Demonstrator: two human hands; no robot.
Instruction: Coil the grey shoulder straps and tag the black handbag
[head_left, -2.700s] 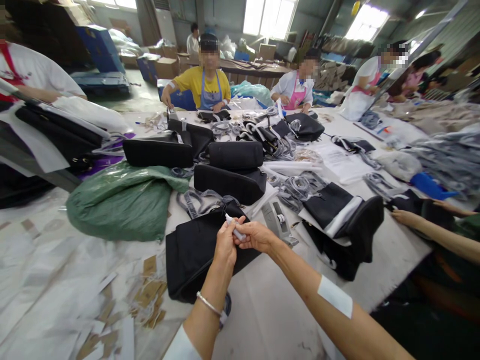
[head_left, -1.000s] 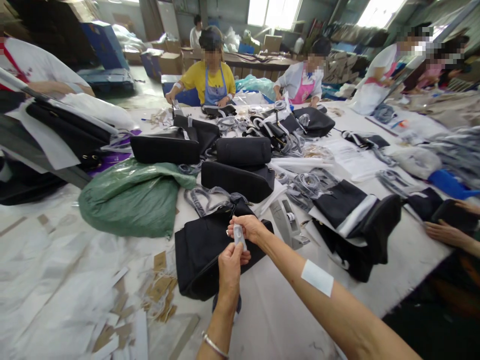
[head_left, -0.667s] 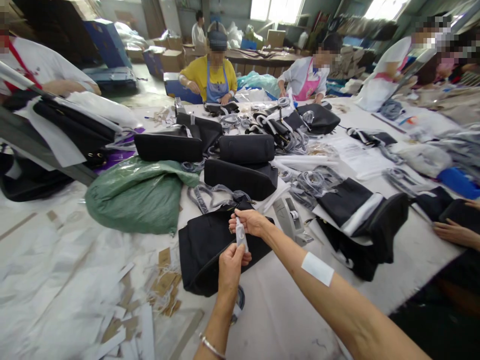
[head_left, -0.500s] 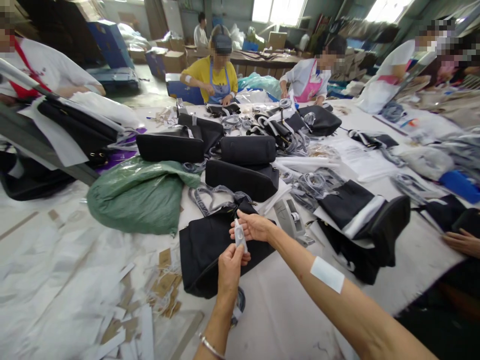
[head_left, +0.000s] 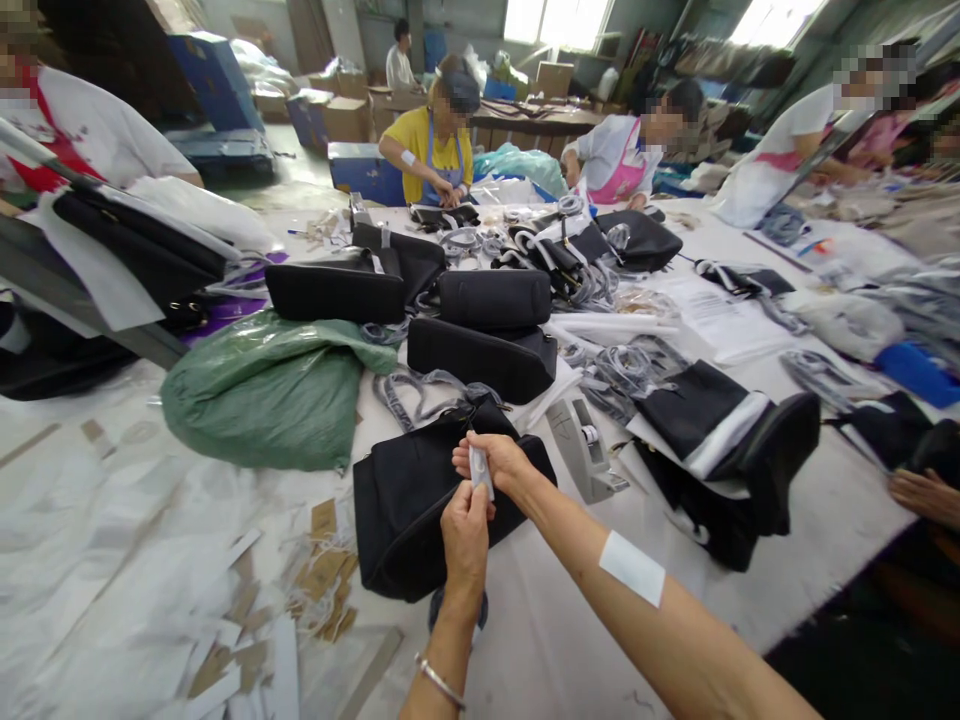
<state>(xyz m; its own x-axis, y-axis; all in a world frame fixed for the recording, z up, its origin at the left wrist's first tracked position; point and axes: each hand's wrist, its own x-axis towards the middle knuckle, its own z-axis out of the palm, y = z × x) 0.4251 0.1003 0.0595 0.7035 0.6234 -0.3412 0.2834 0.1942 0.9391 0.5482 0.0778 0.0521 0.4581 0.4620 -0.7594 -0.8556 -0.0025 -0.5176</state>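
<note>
Both hands' grips pinch a white tag (head_left: 480,470): left hand (head_left: 465,530) below, right hand (head_left: 504,462) above. They hover over a black bag (head_left: 405,500) on the table (head_left: 570,640).

No words, brand names or numbers can be read anywhere. The printed sheets (head_left: 716,318) lying on the worktop (head_left: 817,500) at about two o'clock carry lines of dark print, but it is too small and blurred to make out. The small white strip (head_left: 480,470) pinched between both hands shows no legible marking, and neither do the cardboard tags (head_left: 324,575) at seven o'clock.
</note>
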